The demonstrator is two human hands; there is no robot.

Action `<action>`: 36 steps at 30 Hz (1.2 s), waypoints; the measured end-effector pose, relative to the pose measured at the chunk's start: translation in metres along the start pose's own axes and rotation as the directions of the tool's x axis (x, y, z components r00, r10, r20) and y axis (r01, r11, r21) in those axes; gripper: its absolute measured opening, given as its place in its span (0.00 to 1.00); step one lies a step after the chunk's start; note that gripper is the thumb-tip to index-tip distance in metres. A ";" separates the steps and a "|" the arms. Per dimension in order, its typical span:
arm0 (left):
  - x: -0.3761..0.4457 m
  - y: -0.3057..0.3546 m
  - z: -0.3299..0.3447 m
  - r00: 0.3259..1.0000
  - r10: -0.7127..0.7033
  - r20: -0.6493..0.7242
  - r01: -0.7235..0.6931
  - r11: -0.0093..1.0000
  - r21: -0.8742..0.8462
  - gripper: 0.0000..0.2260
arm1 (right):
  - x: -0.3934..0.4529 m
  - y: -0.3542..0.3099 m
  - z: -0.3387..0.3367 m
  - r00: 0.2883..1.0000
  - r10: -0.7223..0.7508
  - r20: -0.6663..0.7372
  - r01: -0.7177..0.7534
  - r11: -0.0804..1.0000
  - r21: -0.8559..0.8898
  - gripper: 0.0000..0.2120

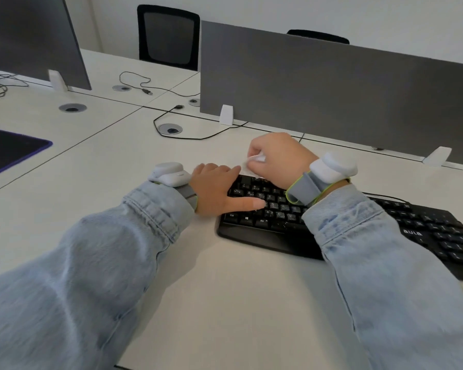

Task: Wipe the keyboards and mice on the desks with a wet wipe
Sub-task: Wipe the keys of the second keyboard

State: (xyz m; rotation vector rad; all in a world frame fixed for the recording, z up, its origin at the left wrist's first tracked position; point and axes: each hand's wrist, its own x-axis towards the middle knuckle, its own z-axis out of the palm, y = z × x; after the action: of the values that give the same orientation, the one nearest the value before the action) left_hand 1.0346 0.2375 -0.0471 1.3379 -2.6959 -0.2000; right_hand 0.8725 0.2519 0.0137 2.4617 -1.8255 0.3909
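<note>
A black keyboard point(425, 231) lies on the white desk point(225, 289), running from centre to the right edge. My left hand point(217, 188) rests flat on the keyboard's left end, thumb stretched across the keys. My right hand point(278, 158) is over the keyboard's far left corner and grips a crumpled white wet wipe point(254, 162) against the top rows. My right forearm hides the keyboard's middle. No mouse is in view.
A grey divider panel point(332, 84) stands just behind the keyboard on white feet. Black cables point(187, 134) loop near a round cable port point(170, 129). A dark mouse pad point(8, 150) lies at the left edge. Two black chairs stand beyond the desks.
</note>
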 end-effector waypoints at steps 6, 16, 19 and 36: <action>0.005 -0.008 0.007 1.000 0.014 -0.025 -0.015 0.999 -0.043 0.49 | -0.010 -0.003 0.005 0.990 -0.053 0.132 0.054 0.999 -0.001 0.06; 0.009 -0.014 0.011 1.000 0.009 0.012 -0.008 0.994 -0.110 0.52 | -0.007 -0.003 0.007 0.989 -0.094 0.113 0.095 0.995 -0.003 0.08; 0.006 -0.009 0.006 0.999 -0.012 0.032 0.015 0.994 -0.107 0.54 | -0.007 -0.001 0.009 0.991 -0.065 0.118 0.067 0.998 -0.012 0.07; 0.006 -0.006 0.009 0.999 0.045 0.021 -0.040 0.981 -0.191 0.46 | -0.017 0.007 -0.001 0.995 -0.054 0.081 0.049 0.997 0.065 0.08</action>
State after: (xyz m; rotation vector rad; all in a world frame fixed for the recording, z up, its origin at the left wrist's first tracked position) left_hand 1.0345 0.2300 -0.0572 1.2296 -2.6430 -0.4606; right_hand 0.8612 0.2661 0.0100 2.5982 -1.8021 0.3543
